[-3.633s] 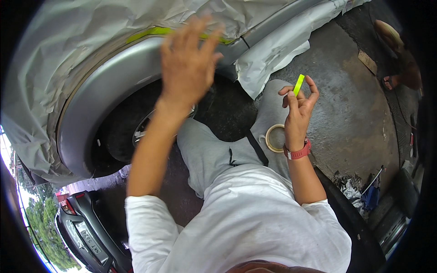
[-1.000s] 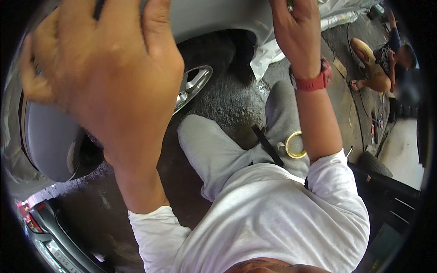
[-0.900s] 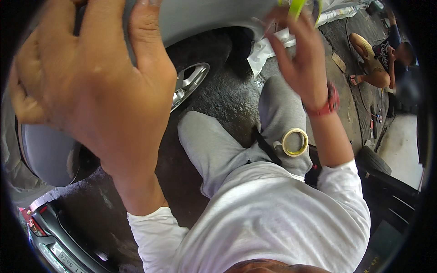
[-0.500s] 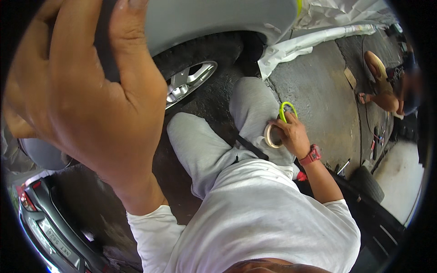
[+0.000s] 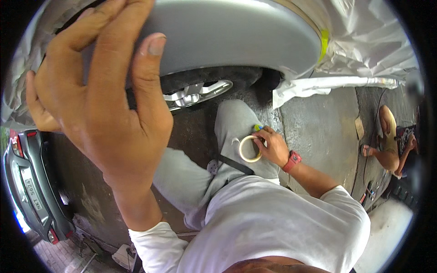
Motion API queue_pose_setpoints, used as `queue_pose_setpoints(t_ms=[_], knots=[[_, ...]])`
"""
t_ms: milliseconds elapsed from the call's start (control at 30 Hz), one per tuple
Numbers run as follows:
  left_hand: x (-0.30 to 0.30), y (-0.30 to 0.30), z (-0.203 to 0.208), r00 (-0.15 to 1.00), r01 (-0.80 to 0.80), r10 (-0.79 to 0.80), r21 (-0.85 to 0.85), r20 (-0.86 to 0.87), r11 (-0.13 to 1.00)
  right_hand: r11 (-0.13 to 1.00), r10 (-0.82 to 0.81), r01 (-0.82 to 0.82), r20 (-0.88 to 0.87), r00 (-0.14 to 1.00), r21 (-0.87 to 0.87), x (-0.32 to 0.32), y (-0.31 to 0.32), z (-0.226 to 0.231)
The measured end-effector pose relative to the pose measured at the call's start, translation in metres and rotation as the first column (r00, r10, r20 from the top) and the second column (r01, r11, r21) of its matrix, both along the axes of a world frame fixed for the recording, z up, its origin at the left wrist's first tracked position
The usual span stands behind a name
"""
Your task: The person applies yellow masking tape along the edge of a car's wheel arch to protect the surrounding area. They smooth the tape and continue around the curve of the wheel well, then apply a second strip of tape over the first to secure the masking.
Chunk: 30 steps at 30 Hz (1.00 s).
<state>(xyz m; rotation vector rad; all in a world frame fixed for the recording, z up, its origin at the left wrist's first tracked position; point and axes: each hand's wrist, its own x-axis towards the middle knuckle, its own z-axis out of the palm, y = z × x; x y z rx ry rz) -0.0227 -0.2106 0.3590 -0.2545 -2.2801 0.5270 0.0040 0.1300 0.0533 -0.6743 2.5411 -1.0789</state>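
Head view: right hand (image 5: 275,148) holds one cream roll (image 5: 241,152), one green piece (image 5: 258,128).

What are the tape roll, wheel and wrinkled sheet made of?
Tape roll: probably paper, judging by its matte cream surface. Wheel: likely metal, smooth, silvery, with bright highlights. Sheet: paper or plastic, softly shiny, sharply creased; can't tell which.

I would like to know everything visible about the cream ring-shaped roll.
The roll looks like cream tape, a thin ring with its open centre facing the camera. A whitish end curls loose at its left. The right hand grips its upper right edge over the grey trousers; whether the roll rests on them is unclear.
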Motion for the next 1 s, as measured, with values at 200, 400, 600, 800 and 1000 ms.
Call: queue_pose_setpoints(t_ms=[200, 400, 600, 800, 1000], knots=[[0.007, 0.017, -0.006, 0.996, -0.067, 0.07, 0.043, -0.057, 0.997, 0.985, 0.114, -0.103, -0.075, 0.991, 0.14, 0.01, 0.004, -0.007], [0.003, 0.031, -0.008, 0.988, 0.023, 0.011, 0.212, -0.156, 0.977, 0.999, -0.037, 0.041, -0.202, 0.979, 0.018, -0.001, -0.02, 0.014], [0.021, 0.008, -0.049, 0.879, 0.453, -0.31, 0.433, -0.362, 0.779, 0.804, -0.073, 0.135, 0.129, 0.989, -0.579, -0.007, -0.077, 0.113], [0.081, 0.004, -0.128, 0.861, 0.175, -0.471, 0.981, -0.194, -0.085, 0.719, 0.151, -0.089, 0.03, 0.988, -0.689, 0.011, -0.121, 0.179], [0.096, -0.012, -0.128, 0.851, 0.182, -0.495, 0.983, -0.176, -0.037, 0.8, 0.214, -0.288, -0.199, 0.956, -0.526, 0.021, -0.149, 0.198]])
